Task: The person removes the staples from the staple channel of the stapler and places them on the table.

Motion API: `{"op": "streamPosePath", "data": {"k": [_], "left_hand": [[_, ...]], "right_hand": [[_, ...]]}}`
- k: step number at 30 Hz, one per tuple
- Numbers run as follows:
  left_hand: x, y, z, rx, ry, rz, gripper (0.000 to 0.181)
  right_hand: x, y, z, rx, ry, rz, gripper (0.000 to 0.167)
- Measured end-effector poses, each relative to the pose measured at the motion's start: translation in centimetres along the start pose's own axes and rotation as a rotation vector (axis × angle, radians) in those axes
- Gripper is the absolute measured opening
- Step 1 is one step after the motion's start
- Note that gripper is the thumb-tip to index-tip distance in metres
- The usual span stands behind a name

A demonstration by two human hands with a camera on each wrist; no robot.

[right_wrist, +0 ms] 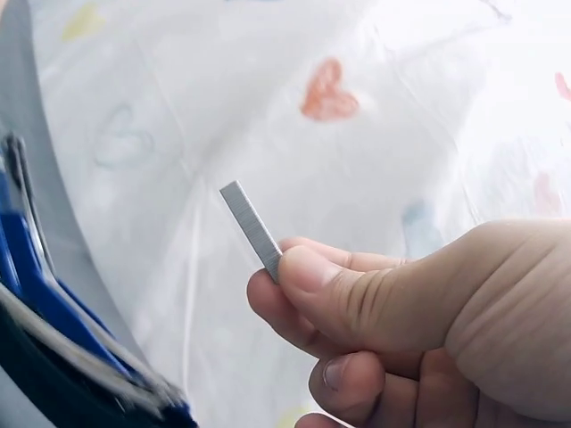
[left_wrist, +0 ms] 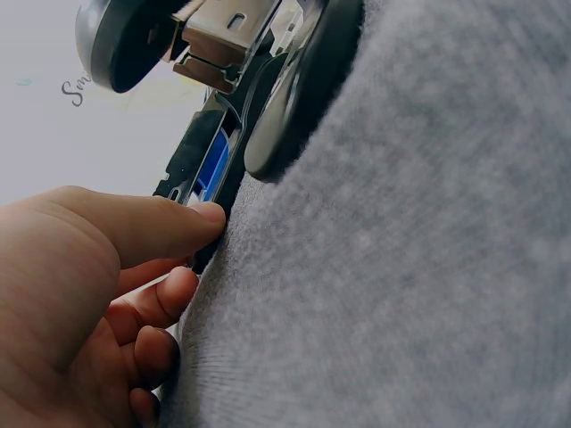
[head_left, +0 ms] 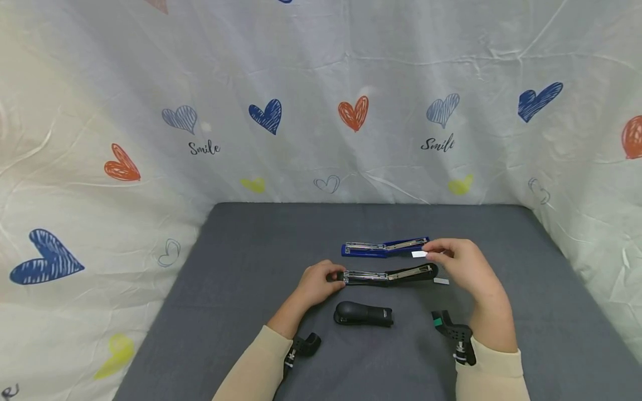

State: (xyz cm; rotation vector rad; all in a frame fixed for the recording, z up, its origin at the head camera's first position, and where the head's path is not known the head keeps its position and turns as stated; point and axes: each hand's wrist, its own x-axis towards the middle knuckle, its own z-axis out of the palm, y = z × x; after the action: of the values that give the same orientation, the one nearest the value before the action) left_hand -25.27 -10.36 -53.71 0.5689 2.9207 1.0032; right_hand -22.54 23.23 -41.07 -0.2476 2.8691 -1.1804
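Observation:
My right hand (head_left: 463,264) pinches a strip of staples (right_wrist: 250,230) between thumb and fingertips, raised beside the open staplers. At the near one, a black stapler (head_left: 387,277) opened out flat, my left hand (head_left: 317,284) grips the left end with thumb and fingers. Behind it lies a blue stapler (head_left: 385,248), opened the same way. A second staple strip (head_left: 441,281) rests on the table by the black stapler's right end. Closer to me is another black stapler (head_left: 363,314), closed and lying on its side.
Grey cloth covers the table (head_left: 261,234). A white curtain (head_left: 311,150) printed with hearts hangs behind and along the sides. Black wrist camera mounts (head_left: 453,332) sit at both sleeves, one reaching above the cloth right of the closed stapler.

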Motion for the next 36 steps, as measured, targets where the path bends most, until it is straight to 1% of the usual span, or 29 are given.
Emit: {"op": "streamPosePath", "data": {"k": [5,13,19,24,27,31,36], "left_hand": [[0.1,-0.1,0.1,0.008,-0.002,0.002,0.03],[0.0,-0.2,0.3,0.0,0.004,-0.001,0.029],[0.1,-0.1,0.2,-0.001,0.005,0.003,0.029],[0.1,-0.1,0.0,0.005,0.005,0.004,0.029],[0.1,-0.1,0.0,0.009,0.003,0.01,0.029],[0.1,-0.1,0.0,0.007,-0.001,0.009,0.029],[0.0,0.0,0.0,0.001,-0.006,0.001,0.029]], "right_hand": [[-0.4,2.2,-1.2,-0.007,0.007,0.053,0.025],[-1.1,6.1,-2.7,0.005,-0.032,0.182,0.033],[-1.4,9.4,-2.9,-0.019,-0.039,0.277,0.034],[-1.2,11.6,-2.3,-0.023,-0.06,0.312,0.03],[-1.0,12.2,-1.7,-0.013,-0.075,0.312,0.026],[-0.6,12.4,-1.1,-0.019,-0.076,0.304,0.021],[-0.4,12.4,-0.8,-0.008,-0.07,0.338,0.02]]}}
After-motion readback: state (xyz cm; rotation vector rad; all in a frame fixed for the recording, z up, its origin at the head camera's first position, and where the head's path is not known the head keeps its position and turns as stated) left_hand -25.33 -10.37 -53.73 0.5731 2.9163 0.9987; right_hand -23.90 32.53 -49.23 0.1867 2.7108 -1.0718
